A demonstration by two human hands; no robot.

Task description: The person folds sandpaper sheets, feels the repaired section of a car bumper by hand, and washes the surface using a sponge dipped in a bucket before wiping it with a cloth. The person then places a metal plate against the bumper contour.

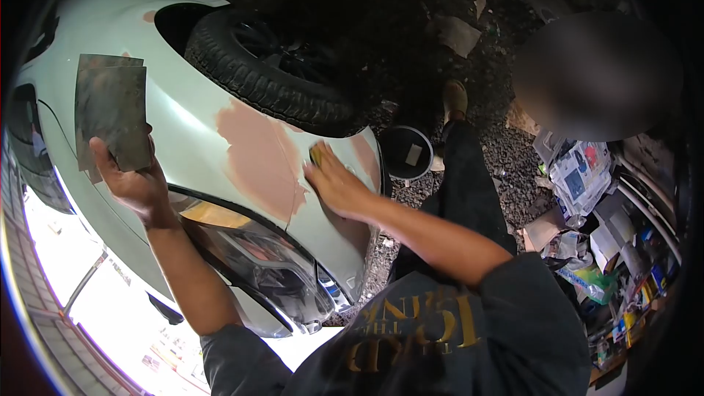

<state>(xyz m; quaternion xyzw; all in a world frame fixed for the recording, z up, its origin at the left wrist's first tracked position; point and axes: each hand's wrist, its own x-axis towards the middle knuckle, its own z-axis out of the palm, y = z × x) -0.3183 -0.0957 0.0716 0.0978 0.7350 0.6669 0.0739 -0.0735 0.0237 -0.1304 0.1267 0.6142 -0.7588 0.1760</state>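
Two grey sheets [114,106] are gripped in the left hand [132,180], raised over the white car body [187,121] and sticking up past the fingers. A small yellowish block [317,154] is grasped under the fingers of the right hand [339,185], which is laid on the panel; the grip is partly hidden. A pinkish patch [260,158] is seen just left of the right hand, between both hands. A tyre [253,84] is seen beyond the right hand, a headlight [260,253] nearer the wearer, a round bucket [394,154] to its right, and printed paper [579,176] well apart, farther right.
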